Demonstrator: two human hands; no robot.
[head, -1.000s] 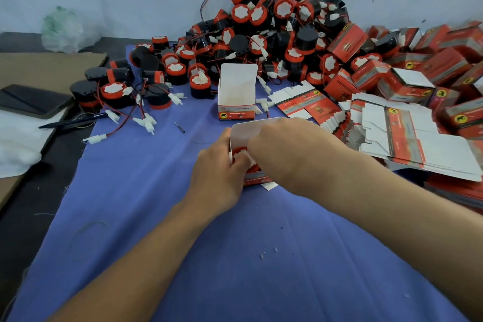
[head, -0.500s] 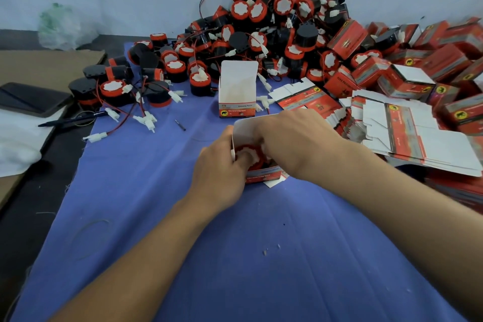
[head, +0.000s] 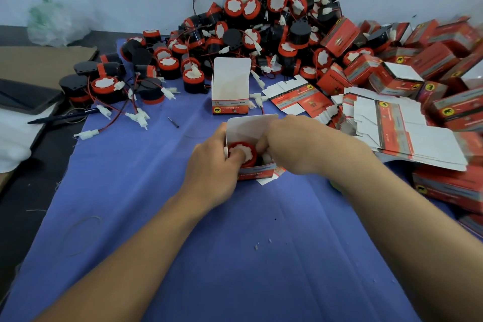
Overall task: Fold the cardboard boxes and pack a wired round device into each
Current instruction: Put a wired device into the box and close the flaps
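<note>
A small open cardboard box [head: 248, 127] with a red printed front stands on the blue cloth [head: 130, 191] at centre. A round red-rimmed device [head: 244, 151] with a white top sits inside it. My left hand [head: 211, 165] grips the box's left side, its thumb on the device. My right hand [head: 295, 144] curls over the box's right side, fingertips inside the box beside the device. The device's wires are hidden. A second open box [head: 231, 83] stands empty just behind.
A big heap of wired round devices [head: 261, 29] fills the back. Flat unfolded boxes [head: 392, 123] lie at right, with closed red boxes [head: 431, 60] beyond them. A pen [head: 62, 115], a dark tablet [head: 23, 97] and brown cardboard [head: 39, 60] lie at left.
My right hand has shifted to the right off the box's opening, so the device inside now shows. The box and my left hand have hardly moved.
</note>
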